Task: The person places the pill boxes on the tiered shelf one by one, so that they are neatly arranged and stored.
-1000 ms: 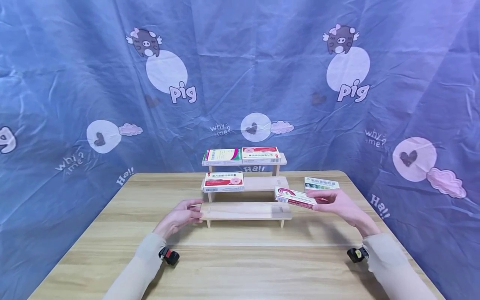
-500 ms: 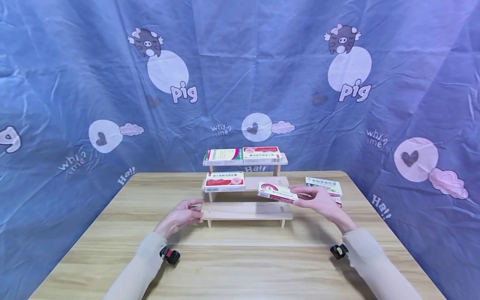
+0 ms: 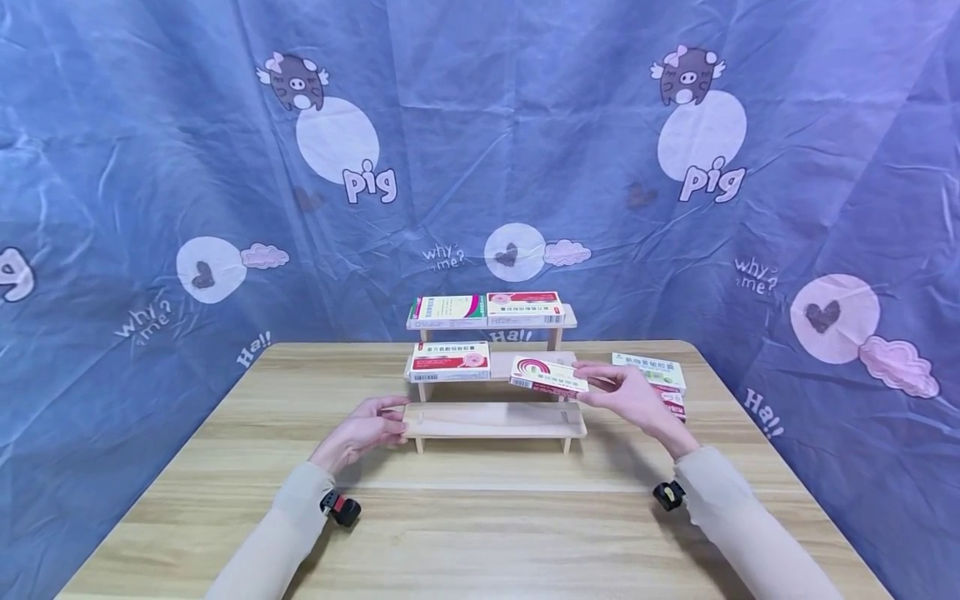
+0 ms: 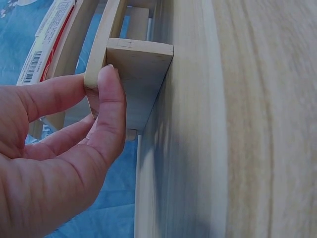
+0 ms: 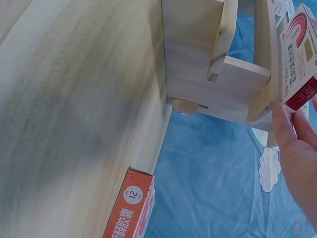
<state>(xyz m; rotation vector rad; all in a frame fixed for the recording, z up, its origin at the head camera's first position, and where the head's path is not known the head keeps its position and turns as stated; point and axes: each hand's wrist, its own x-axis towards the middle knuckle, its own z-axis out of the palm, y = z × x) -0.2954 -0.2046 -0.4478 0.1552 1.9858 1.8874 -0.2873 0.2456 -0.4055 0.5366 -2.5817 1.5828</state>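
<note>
A three-tier wooden display rack (image 3: 491,419) stands on the table. My left hand (image 3: 367,433) pinches the left end of its lowest board, thumb and fingers on opposite faces in the left wrist view. My right hand (image 3: 628,400) holds a white medicine box (image 3: 546,377) with pink arcs and a dark red side by its right end. That box, slightly tilted, overlaps the right part of the middle tier. To its left on the same tier lies a red-and-white medicine box (image 3: 450,362).
On the top tier lie a green-and-white box (image 3: 450,307) and another red-and-white box (image 3: 523,307). Behind my right hand, a white-and-green box (image 3: 651,372) lies over red ones on the table. A blue printed curtain (image 3: 480,150) hangs behind.
My right hand has carried the medicine box leftward from beside the rack to the middle tier, slowing lately. The boxes at right are more exposed. My left hand stays put.
</note>
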